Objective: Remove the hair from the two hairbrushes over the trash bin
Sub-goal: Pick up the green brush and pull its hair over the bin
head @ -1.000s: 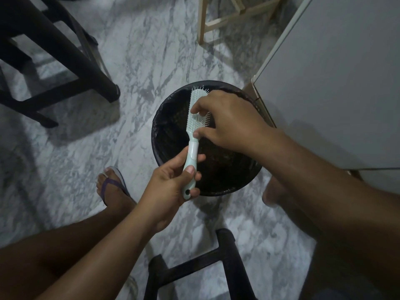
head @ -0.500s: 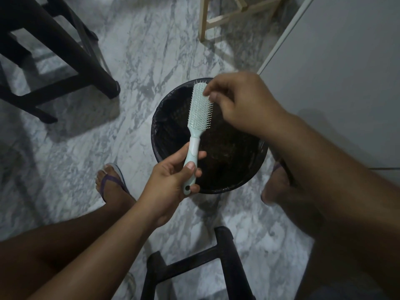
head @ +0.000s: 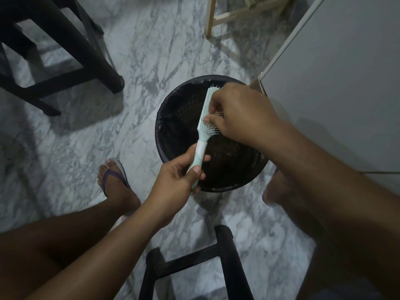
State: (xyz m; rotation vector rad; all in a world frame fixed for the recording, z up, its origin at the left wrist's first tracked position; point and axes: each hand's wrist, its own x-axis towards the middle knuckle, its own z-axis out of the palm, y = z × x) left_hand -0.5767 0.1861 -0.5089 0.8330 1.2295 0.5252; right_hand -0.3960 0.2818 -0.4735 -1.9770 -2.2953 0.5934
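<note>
A pale mint hairbrush (head: 203, 124) is held over the round black trash bin (head: 173, 109), bristles facing right. My left hand (head: 179, 176) grips its handle at the bin's near rim. My right hand (head: 240, 111) is on the bristle side of the brush head, thumb and fingers pinched among the bristles, covering much of the head. Whether hair sits between the fingers cannot be made out. Only one hairbrush is in view.
The bin stands on a marble floor beside a white cabinet (head: 337, 72) at the right. A dark stool (head: 54, 50) is at the upper left, a light wooden stool (head: 233, 14) at the top, a dark stool frame (head: 194, 263) below. My sandalled foot (head: 114, 182) rests left of the bin.
My right hand lifted off the bristles toward the brush tip, then came back down onto the middle of the brush head. The left hand kept hold of the handle.
</note>
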